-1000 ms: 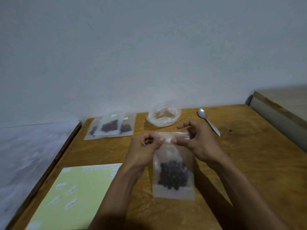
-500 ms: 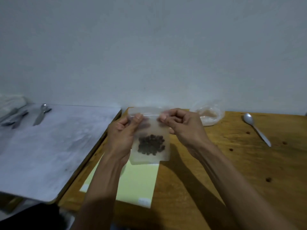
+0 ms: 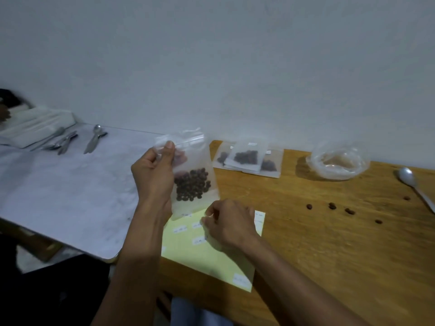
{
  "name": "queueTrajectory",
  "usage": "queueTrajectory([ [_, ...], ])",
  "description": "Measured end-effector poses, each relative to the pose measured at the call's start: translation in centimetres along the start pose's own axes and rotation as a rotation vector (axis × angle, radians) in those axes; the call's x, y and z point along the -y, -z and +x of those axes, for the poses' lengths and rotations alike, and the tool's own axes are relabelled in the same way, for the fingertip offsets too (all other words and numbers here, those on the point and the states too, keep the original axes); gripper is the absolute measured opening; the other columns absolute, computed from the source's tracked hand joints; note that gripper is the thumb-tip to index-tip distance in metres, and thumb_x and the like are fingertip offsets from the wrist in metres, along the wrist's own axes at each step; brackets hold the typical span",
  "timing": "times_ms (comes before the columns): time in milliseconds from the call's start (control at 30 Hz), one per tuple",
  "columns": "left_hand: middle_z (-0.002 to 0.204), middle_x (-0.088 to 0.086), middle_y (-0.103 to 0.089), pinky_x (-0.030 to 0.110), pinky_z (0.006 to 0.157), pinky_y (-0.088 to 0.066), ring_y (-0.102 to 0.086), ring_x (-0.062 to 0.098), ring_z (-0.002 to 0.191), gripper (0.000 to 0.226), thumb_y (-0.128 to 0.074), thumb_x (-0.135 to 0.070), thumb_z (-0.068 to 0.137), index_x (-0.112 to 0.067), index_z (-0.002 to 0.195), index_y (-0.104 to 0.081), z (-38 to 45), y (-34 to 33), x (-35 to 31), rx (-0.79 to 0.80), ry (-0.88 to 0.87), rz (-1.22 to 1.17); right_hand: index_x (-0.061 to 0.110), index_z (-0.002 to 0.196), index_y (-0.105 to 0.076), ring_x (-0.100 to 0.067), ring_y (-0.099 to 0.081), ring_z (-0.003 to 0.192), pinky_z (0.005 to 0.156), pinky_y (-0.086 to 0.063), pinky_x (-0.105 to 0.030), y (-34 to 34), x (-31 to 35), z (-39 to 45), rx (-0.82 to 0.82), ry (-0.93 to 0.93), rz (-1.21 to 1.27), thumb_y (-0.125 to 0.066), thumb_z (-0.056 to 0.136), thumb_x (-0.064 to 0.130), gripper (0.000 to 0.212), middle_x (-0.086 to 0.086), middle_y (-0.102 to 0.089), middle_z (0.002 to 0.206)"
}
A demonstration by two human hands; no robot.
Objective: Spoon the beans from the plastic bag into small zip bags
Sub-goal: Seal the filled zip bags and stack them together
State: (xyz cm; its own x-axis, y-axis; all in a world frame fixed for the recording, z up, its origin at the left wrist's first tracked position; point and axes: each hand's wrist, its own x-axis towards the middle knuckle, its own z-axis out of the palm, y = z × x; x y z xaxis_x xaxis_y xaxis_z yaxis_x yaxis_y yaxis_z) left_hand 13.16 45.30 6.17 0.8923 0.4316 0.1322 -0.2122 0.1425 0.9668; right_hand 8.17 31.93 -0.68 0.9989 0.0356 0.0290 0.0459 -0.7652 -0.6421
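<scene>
My left hand point(image 3: 154, 175) holds a small zip bag point(image 3: 191, 175) upright by its top left corner, thumb on the zip strip; dark beans sit in its lower half. My right hand point(image 3: 229, 223) rests lower, fingers curled over the yellow label sheet point(image 3: 207, 257), fingertips at a white label; whether it pinches one I cannot tell. The clear plastic bag point(image 3: 339, 161) lies open at the back of the wooden table point(image 3: 329, 255). A metal spoon point(image 3: 410, 182) lies at the far right. A pile of filled zip bags point(image 3: 249, 158) rests by the wall.
Several loose beans point(image 3: 332, 205) lie scattered on the table to the right. A white-topped table point(image 3: 66, 184) adjoins on the left, with several pieces of cutlery point(image 3: 68, 140) and a white tray point(image 3: 35, 125) at its back. A wall stands close behind.
My right hand has let go of the zip bag's top and dropped to the label sheet. My left hand alone keeps the bag up. The view has swung left.
</scene>
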Motion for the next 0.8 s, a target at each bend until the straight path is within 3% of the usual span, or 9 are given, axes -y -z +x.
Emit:
queueTrajectory([
  [100, 0.078, -0.004, -0.078, 0.043, 0.077, -0.064, -0.077, 0.012, 0.078, 0.015, -0.067, -0.026, 0.097, -0.014, 0.091, -0.074, 0.4, 0.7, 0.0, -0.015, 0.0, 0.029, 0.026, 0.106, -0.07, -0.021, -0.051, 0.116, 0.102, -0.028, -0.045, -0.9, 1.1, 0.6, -0.021, -0.026, -0.071, -0.067, 0.091, 0.039, 0.02, 0.002, -0.067, 0.113],
  [267, 0.079, -0.005, -0.078, 0.042, 0.076, -0.064, -0.077, 0.011, 0.078, 0.015, -0.067, -0.027, 0.097, -0.016, 0.089, -0.074, 1.1, 1.8, 0.0, -0.055, 0.016, 0.05, 0.021, 0.083, -0.071, -0.024, -0.052, 0.111, 0.1, -0.028, -0.048, -1.6, 1.6, 1.2, 0.003, -0.052, -0.145, -0.066, 0.091, 0.031, 0.013, 0.001, -0.068, 0.099],
  [467, 0.076, -0.007, -0.078, 0.033, 0.067, -0.064, -0.077, 0.008, 0.078, 0.018, -0.066, -0.029, 0.098, -0.016, 0.088, -0.073, 1.5, 2.7, 0.3, -0.068, 0.034, 0.072, 0.021, 0.084, -0.067, -0.02, -0.056, 0.104, 0.096, -0.033, -0.044, -1.2, 1.8, 0.7, 0.057, 0.041, -0.182, -0.062, 0.091, 0.02, 0.008, 0.004, -0.067, 0.097],
  [533, 0.078, -0.006, -0.078, 0.033, 0.066, -0.064, -0.077, 0.009, 0.079, 0.017, -0.066, -0.028, 0.098, -0.014, 0.091, -0.073, 1.5, 2.9, 0.4, -0.068, 0.043, 0.068, 0.022, 0.086, -0.064, -0.01, -0.061, 0.093, 0.092, -0.045, -0.039, -0.3, 1.5, 0.2, 0.079, 0.063, -0.01, -0.061, 0.094, 0.017, 0.01, 0.009, -0.068, 0.092],
  [633, 0.079, -0.003, -0.079, 0.037, 0.072, -0.063, -0.078, 0.014, 0.081, 0.018, -0.067, -0.027, 0.097, -0.012, 0.092, -0.074, 1.6, 2.9, 0.6, -0.056, 0.069, 0.067, 0.024, 0.082, -0.065, 0.004, -0.063, 0.077, 0.069, -0.053, -0.019, 2.3, 1.9, -0.5, 0.017, 0.096, 0.306, -0.063, 0.097, 0.017, 0.016, 0.012, -0.068, 0.081],
  [733, 0.087, 0.009, -0.079, 0.047, 0.084, -0.062, -0.077, 0.026, 0.086, 0.024, -0.07, -0.029, 0.095, -0.007, 0.088, -0.075, 0.9, 2.1, 1.0, 0.025, 0.13, 0.063, 0.026, 0.086, -0.067, -0.008, -0.063, 0.073, 0.067, -0.057, -0.028, 4.8, 2.8, 0.5, -0.194, 0.194, 0.392, -0.071, 0.091, 0.024, 0.007, 0.007, -0.067, 0.077],
  [800, 0.09, 0.019, -0.077, 0.048, 0.084, -0.061, -0.073, 0.029, 0.082, 0.028, -0.072, -0.029, 0.094, -0.001, 0.09, -0.074, 0.0, 1.0, 1.2, 0.085, 0.153, 0.054, 0.024, 0.091, -0.067, -0.006, -0.061, 0.07, 0.069, -0.057, -0.032, 5.9, 3.2, 1.5, -0.277, 0.245, 0.418, -0.074, 0.089, 0.025, 0.008, 0.01, -0.065, 0.074],
])
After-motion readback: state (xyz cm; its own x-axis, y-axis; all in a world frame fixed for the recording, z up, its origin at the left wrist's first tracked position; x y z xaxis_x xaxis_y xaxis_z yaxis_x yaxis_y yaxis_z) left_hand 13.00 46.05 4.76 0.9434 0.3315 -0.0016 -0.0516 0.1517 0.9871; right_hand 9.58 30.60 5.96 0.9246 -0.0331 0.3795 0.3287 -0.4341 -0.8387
